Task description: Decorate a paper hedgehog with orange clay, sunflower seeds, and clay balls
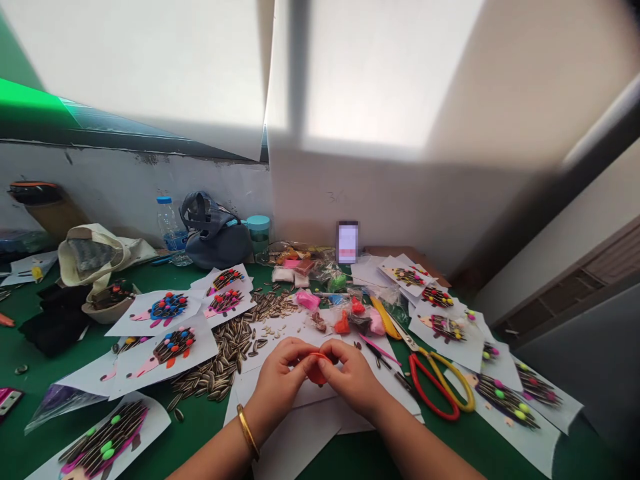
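Over the white papers [295,437] on the green surface [200,427], your left hand [283,372] and right hand [357,381] meet, angled inward, fingers [334,347] pinching the red clay piece [316,377], which sits between your thumbs [303,367] and curled forefingers [298,347]

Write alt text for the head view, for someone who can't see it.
The left hand and right hand hold a small red piece between their fingertips, above white paper on a green table. Sunflower seeds and seed-decorated pictures lie to the left, scissors and more such pictures to the right. A phone stands behind.
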A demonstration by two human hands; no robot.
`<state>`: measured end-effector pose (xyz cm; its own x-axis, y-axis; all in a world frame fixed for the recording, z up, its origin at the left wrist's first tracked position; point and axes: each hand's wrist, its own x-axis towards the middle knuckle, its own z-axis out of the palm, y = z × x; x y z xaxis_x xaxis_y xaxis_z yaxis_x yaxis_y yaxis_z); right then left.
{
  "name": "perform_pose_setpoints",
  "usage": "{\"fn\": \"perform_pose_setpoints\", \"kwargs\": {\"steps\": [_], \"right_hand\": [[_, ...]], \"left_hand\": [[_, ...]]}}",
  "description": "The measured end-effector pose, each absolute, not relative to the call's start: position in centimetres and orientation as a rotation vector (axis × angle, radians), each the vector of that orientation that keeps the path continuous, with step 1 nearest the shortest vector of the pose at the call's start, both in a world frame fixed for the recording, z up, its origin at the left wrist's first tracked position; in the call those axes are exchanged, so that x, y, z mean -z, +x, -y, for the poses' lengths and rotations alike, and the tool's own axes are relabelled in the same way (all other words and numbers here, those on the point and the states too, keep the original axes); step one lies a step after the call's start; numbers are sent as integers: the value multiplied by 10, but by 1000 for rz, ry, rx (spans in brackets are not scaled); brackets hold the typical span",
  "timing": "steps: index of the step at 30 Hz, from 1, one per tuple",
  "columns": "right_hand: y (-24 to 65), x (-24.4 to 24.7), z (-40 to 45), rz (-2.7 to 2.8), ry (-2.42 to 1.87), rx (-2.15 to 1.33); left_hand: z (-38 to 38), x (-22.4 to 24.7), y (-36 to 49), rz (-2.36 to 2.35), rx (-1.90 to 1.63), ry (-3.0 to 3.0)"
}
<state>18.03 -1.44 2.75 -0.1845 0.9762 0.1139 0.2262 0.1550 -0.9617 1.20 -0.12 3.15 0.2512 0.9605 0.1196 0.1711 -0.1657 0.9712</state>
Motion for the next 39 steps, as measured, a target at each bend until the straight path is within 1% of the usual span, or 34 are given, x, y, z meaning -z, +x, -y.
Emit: {"fn": "perform_pose_setpoints", "kwargs": {"steps": [4, 8, 14, 23, 29, 35, 39], "right_hand": [[181, -31, 14, 1485, -1141, -1177], [182, -29, 11, 1418, -1137, -1208], [180, -28, 13, 1459, -1118, -1202], [181, -27, 11, 1470, -1167, -1163], [180, -31, 12, 1566, -1211, -1089], [182, -23, 9, 1335, -1074, -1319], [183, -18, 7, 1323, -1100, -1304]], "left_hand": [[1, -33, 13, -1129, -1005, 1366], [3, -31, 15, -1056, -994, 1244], [2, -30, 14, -1052, -1033, 1439], [4, -34, 15, -1041, -1014, 1147], [2, -37, 15, -1050, -985, 1264], [1, -34, 13, -1047, -948, 1151], [0, -31, 13, -1013, -963, 1094]]}}
